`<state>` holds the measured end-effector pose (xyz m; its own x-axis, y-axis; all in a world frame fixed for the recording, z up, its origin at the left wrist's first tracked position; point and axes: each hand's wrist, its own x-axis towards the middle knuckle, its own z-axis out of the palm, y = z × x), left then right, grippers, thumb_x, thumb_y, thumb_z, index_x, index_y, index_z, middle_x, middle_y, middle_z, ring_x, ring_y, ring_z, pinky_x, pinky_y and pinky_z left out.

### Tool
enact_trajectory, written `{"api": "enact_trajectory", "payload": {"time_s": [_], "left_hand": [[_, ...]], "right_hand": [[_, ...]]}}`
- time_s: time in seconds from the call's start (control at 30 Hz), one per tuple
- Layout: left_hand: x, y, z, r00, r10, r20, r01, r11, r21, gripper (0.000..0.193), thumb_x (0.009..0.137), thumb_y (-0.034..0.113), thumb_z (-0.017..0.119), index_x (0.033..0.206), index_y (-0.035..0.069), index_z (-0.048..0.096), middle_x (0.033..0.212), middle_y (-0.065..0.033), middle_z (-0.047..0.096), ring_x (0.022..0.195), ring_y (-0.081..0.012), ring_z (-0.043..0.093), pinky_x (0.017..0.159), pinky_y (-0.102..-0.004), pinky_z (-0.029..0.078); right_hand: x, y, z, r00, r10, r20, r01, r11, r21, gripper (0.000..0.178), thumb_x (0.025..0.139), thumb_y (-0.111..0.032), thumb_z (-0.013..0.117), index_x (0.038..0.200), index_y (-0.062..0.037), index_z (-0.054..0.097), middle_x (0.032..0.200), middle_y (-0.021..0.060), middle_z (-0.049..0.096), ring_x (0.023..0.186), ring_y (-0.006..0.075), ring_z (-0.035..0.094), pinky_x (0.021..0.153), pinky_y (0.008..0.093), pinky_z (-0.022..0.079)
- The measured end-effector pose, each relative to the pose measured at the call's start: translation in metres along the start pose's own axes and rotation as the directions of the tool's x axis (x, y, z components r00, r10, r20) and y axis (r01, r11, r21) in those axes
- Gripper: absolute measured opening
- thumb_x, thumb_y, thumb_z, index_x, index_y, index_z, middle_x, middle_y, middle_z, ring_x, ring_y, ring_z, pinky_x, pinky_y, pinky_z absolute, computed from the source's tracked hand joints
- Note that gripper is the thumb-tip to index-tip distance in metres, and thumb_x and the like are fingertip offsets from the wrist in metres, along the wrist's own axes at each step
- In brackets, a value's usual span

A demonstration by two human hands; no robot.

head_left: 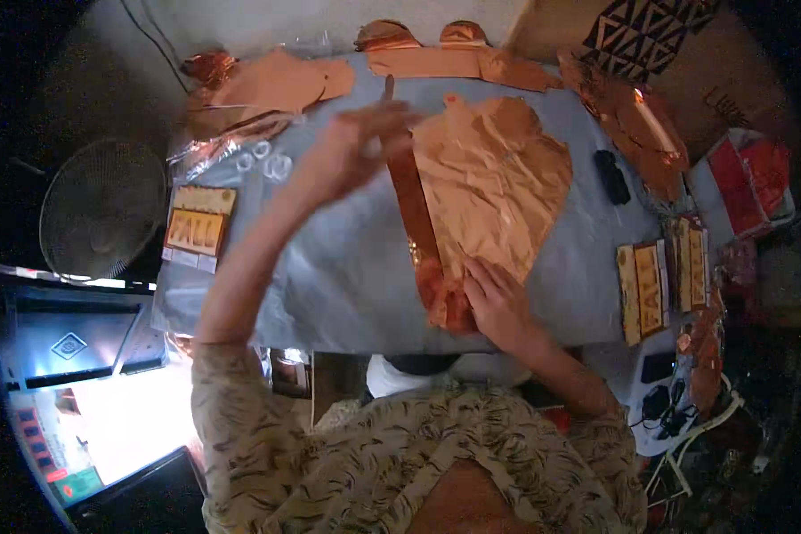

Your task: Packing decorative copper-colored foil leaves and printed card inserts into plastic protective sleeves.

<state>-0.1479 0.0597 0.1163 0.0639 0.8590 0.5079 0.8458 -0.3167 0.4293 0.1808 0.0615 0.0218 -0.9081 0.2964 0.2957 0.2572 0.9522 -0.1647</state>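
A flat, wrinkled copper-coloured foil balloon lies at the middle of the table, its left side folded into a darker, shiny strip. My right hand rests on the balloon's near end with the fingers stretched over the foil. Over the far left edge of the same balloon, my left hand is raised and smeared by motion. Its fingers do not show clearly, so whether it holds anything is unclear.
More copper foil pieces lie along the far edge of the grey-covered table. Clear rings and a printed pack are at left. A black object and more packs lie at right. A fan stands left.
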Motion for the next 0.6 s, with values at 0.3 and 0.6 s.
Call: {"api": "enact_trajectory", "payload": {"time_s": [0.3,0.6], "left_hand": [[-0.076,0.010,0.058,0.972,-0.237,-0.003,0.183,0.741,0.646,0.026,0.085,0.041,0.064,0.082,0.017,0.073,0.091,-0.0033,0.072,0.104,-0.0247,0.062,0.099,-0.0461,0.037],[-0.120,0.002,0.100,0.940,-0.332,-0.084,0.324,0.782,0.533,0.055,0.091,0.053,0.054,0.136,0.021,0.052,0.150,-0.0110,0.041,0.137,-0.0337,0.039,0.110,-0.0579,0.026]], "right_hand": [[0.006,-0.007,0.004,0.992,0.057,-0.109,-0.052,0.998,0.046,0.022,0.083,-0.006,0.059,0.104,0.0009,0.061,0.119,0.0149,0.064,0.103,0.0317,0.064,0.090,0.0402,0.052],[0.030,-0.002,-0.043,0.962,0.081,0.259,-0.175,0.914,0.366,0.039,0.092,-0.022,0.062,0.125,-0.0015,0.058,0.135,0.0176,0.056,0.125,0.0307,0.054,0.103,0.0395,0.043]]}}
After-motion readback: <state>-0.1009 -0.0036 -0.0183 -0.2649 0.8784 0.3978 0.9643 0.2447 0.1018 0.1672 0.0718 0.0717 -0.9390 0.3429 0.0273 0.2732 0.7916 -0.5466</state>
